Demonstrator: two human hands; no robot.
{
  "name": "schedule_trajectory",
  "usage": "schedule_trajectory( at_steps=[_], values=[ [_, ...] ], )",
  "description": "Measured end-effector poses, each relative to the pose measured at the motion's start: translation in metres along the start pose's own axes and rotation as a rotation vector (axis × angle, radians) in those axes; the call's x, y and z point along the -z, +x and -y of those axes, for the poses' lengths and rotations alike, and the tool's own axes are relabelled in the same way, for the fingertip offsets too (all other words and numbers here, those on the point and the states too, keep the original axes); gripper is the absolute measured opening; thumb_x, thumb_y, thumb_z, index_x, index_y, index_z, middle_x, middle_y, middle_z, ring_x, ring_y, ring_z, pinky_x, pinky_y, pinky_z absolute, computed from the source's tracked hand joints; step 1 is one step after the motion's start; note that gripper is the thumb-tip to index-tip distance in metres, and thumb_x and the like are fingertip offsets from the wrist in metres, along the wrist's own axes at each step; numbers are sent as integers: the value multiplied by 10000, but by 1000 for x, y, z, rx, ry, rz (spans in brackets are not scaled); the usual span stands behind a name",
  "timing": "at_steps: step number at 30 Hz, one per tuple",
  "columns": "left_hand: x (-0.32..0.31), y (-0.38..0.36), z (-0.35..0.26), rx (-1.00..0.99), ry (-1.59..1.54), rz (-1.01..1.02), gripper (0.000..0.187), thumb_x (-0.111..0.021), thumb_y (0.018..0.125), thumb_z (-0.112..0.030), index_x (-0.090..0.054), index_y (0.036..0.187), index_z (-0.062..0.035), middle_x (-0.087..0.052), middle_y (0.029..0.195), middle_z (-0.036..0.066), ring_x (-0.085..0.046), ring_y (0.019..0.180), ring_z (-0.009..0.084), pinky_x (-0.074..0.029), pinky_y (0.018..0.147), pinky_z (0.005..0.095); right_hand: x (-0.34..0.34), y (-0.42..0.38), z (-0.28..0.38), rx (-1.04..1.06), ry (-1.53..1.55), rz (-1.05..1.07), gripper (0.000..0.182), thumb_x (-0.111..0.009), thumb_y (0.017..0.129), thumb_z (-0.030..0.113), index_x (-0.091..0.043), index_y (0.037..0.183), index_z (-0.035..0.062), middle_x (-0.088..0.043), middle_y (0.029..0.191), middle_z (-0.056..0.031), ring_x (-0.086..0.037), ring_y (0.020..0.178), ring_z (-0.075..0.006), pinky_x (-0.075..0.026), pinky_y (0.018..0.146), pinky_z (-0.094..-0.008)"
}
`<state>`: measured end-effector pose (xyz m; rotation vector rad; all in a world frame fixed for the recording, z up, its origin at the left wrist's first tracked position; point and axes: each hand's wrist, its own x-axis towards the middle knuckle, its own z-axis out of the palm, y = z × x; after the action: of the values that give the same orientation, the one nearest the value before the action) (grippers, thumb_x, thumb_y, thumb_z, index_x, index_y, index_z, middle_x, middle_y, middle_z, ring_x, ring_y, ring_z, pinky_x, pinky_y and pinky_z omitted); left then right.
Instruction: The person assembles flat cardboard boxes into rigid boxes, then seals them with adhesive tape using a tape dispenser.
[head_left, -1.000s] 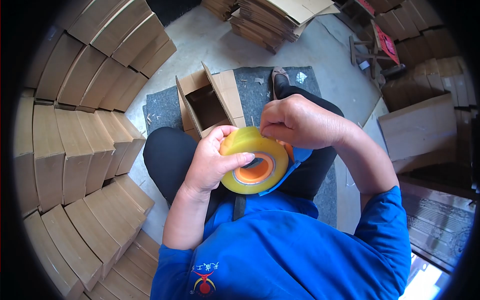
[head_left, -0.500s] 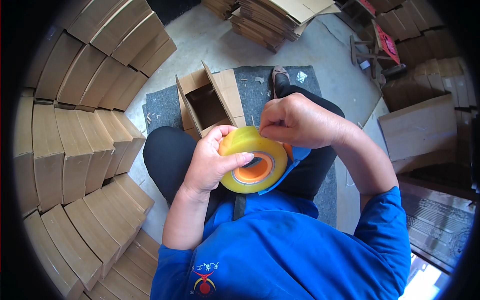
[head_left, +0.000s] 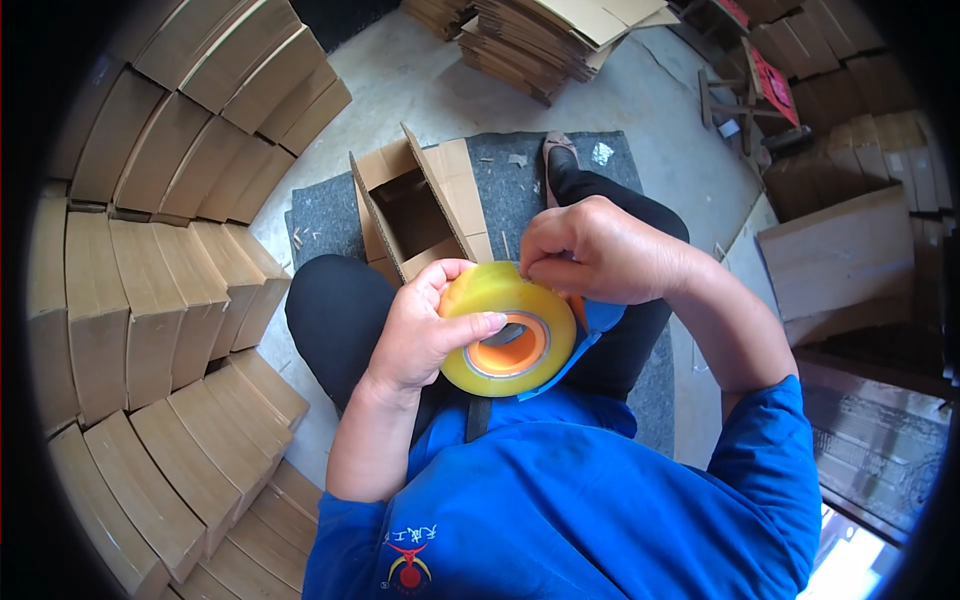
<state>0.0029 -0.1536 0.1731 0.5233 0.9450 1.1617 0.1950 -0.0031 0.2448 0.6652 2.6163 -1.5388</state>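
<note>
A wide roll of yellowish clear packing tape [head_left: 553, 300] with an orange core sits above my lap. My left hand [head_left: 425, 322] is closed on its left side, thumb across the face near the core and fingers behind the upper edge. My right hand [head_left: 597, 250] is closed in a pinch at the roll's top edge, against the tape; its fingertips are partly hidden. A blue tape dispenser [head_left: 600, 316] shows at the roll's right side, mostly behind it. Just beyond my left hand, an open cardboard box [head_left: 440, 200] stands with flaps raised.
Stacked cardboard boxes [head_left: 150, 290] wall in the left side. Flattened cartons [head_left: 530, 50] are piled at the far end. A grey mat [head_left: 330, 215] lies under the box and my feet. More cartons [head_left: 845, 250] and a wooden stool [head_left: 735, 95] stand to the right.
The tape roll has dropped slightly toward my lap and its face has tipped more toward me. My right hand has lowered a little with it, still pinching at the roll's edge.
</note>
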Motion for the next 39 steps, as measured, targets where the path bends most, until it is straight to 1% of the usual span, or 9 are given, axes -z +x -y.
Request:
schedule_trajectory(
  at_steps=[3, 5, 12, 14, 15, 17, 20, 32, 39],
  values=[
    [-1, 0, 0, -5, 9, -8, 474, -791, 812, 19, -535, 1211, 27, -675, 1079, 101, -682, 978, 149, -567, 891, 289, -2, -1, -2, 21, 3, -17, 89, -675, 871, 28, -713, 936, -19, -686, 912, -136, -685, 857, -261, -561, 800, -336],
    [-1, 1, -1, -18, 13, -36, 470, -791, 813, 14, -537, 1208, 27, -676, 1075, 102, -682, 976, 147, -567, 891, 290, -4, -1, -5, 149, -39, -88, 136, -646, 858, 61, -720, 923, -32, -693, 872, -162, -704, 815, -294, -572, 760, -340],
    [-3, 4, -2, -22, 1, -47, 467, -788, 816, 7, -536, 1209, 29, -675, 1075, 106, -682, 968, 149, -566, 889, 289, -3, -2, 1, 86, -84, -85, 98, -666, 861, 22, -710, 940, -16, -688, 933, -147, -698, 865, -288, -569, 802, -355],
    [-4, 7, -2, -51, 6, -61, 472, -793, 816, -2, -534, 1209, 34, -673, 1078, 108, -677, 971, 150, -564, 885, 290, -7, -2, 4, 144, -311, -165, 79, -670, 854, 36, -695, 908, -16, -678, 906, -145, -700, 860, -280, -579, 772, -359],
    [-4, 8, -2, -51, 5, -62, 472, -793, 816, -2, -534, 1209, 34, -673, 1078, 108, -677, 971, 150, -564, 885, 290, -8, -2, 6, 145, -311, -163, 79, -670, 854, 36, -695, 908, -16, -678, 906, -145, -700, 860, -280, -579, 772, -359],
    [-6, 10, -4, -80, 58, -96, 483, -802, 815, -16, -529, 1211, 38, -671, 1081, 108, -670, 979, 150, -561, 884, 290, -11, 0, 10, 160, -577, -189, 63, -678, 839, 45, -664, 863, -11, -653, 868, -140, -694, 832, -277, -585, 726, -360],
    [-8, 11, -8, -93, 100, -114, 495, -807, 815, -25, -524, 1215, 40, -670, 1085, 107, -665, 985, 150, -558, 884, 289, -13, 2, 12, 203, -719, -214, 74, -689, 818, 41, -635, 842, -2, -624, 853, -138, -679, 805, -279, -586, 688, -355],
    [-6, 8, -19, -71, 159, -81, 492, -806, 815, -27, -533, 1221, 34, -674, 1092, 103, -669, 997, 149, -558, 897, 292, -8, 5, -3, 261, -446, -201, 112, -657, 815, 9, -555, 856, 27, -569, 866, -123, -635, 756, -288, -547, 643, -356],
    [-6, 6, -19, -78, 135, -77, 492, -804, 813, -22, -535, 1222, 28, -676, 1091, 102, -670, 999, 148, -558, 905, 294, -16, 0, -1, 232, -516, -282, 58, -638, 864, 5, -621, 919, 2, -632, 920, -142, -679, 810, -295, -577, 686, -347]
  ],
)
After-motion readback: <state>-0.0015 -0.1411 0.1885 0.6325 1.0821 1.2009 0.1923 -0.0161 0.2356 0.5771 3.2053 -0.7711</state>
